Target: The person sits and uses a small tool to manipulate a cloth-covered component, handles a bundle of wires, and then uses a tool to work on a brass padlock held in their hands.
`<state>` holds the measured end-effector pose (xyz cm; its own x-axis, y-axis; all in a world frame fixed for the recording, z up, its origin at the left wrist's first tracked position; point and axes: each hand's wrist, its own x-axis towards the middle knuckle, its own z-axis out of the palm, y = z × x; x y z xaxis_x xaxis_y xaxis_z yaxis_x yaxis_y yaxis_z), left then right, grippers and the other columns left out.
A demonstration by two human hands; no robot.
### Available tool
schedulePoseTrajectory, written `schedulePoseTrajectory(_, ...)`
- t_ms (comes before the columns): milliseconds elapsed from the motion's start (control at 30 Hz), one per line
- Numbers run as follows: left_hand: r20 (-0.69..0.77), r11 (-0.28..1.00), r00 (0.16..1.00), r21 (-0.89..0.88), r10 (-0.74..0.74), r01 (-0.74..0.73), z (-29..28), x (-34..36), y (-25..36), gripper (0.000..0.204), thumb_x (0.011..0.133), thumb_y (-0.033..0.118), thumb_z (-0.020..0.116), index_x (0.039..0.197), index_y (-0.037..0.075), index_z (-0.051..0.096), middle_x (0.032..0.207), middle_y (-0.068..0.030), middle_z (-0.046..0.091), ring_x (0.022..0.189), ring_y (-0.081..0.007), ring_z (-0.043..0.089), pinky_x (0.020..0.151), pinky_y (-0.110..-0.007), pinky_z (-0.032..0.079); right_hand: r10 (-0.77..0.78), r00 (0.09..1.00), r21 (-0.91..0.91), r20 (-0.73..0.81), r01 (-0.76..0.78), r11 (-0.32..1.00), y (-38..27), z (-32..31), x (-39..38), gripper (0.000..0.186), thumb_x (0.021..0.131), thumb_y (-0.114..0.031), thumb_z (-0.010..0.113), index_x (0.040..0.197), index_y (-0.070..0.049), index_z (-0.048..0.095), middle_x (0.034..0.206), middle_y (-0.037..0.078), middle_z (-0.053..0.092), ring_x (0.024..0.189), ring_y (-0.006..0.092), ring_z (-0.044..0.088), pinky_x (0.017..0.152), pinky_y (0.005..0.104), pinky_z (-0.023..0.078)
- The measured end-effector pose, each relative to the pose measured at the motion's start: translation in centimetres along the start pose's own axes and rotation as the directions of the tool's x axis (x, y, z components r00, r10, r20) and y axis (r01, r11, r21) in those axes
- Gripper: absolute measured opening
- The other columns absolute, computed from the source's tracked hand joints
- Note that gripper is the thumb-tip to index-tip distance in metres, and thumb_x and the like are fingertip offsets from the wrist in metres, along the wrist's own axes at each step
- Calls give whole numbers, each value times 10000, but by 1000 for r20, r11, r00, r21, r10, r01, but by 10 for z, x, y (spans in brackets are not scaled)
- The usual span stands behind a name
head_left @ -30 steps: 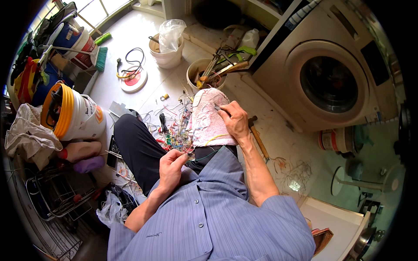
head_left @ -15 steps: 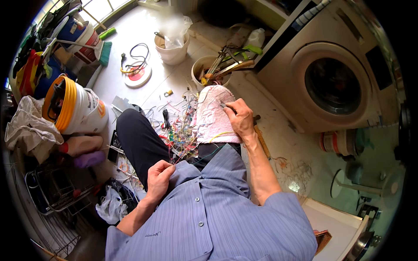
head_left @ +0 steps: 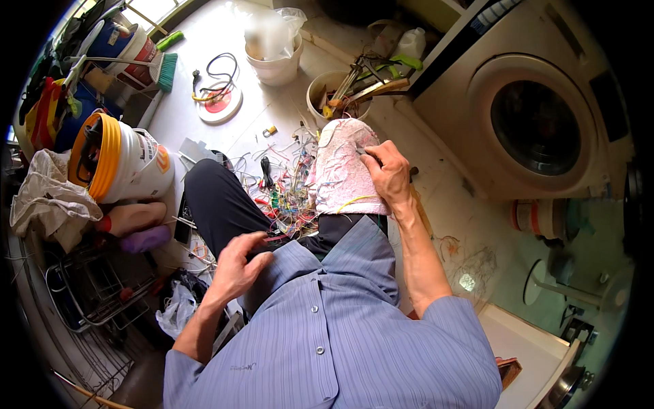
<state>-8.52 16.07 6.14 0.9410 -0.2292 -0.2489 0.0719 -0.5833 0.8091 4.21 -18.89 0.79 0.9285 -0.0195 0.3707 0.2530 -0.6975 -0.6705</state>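
Near a black-trousered thigh (head_left: 212,198), the person's left hand (head_left: 237,268) has thumb and fingers apart. Beyond it lie tangled wires (head_left: 291,196); beside them, a yellow wire (head_left: 357,199) crosses a pink cloth (head_left: 344,170). Over this cloth, the right hand (head_left: 393,177) clamps a small grey object (head_left: 360,150) between thumb and fingers.

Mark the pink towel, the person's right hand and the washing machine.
Pink towel (head_left: 346,172): head view, middle of the fabric.
Right hand (head_left: 390,174): head view, back of the hand.
Washing machine (head_left: 535,128): head view, dark glass of its round door.
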Motion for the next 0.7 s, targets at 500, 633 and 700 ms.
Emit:
schedulePoseTrajectory(500, -246, 889, 873, 306, 421, -342, 10, 149, 91, 373, 864, 146, 740, 1207, 38, 639, 1164, -163, 646, 937, -303, 676, 775, -373, 552, 9, 1000, -21, -15, -9, 1000, 4, -1, 3, 149, 785, -109, 775, 910, -53, 718, 856, 100, 644, 795, 315, 649, 707, 392, 519)
schedulePoseTrajectory(633, -91, 945, 946, 127, 312, -300, 61, 184, 81, 442, 881, 173, 731, 1260, -8, 594, 1244, -207, 595, 954, -325, 672, 837, -394, 549, 19, 1000, -30, -20, -19, 999, 2, -3, 5, 157, 782, -110, 779, 919, -58, 720, 859, 94, 646, 796, 308, 649, 707, 390, 520)
schedulePoseTrajectory(700, -152, 910, 905, 189, 398, -369, 90, 191, 62, 439, 867, 167, 736, 1241, -15, 596, 1246, -211, 586, 1004, -357, 645, 887, -422, 521, 23, 1000, -29, -21, -23, 999, 5, -2, 2, 163, 781, -112, 780, 922, -57, 720, 861, 93, 647, 796, 305, 649, 708, 387, 522)
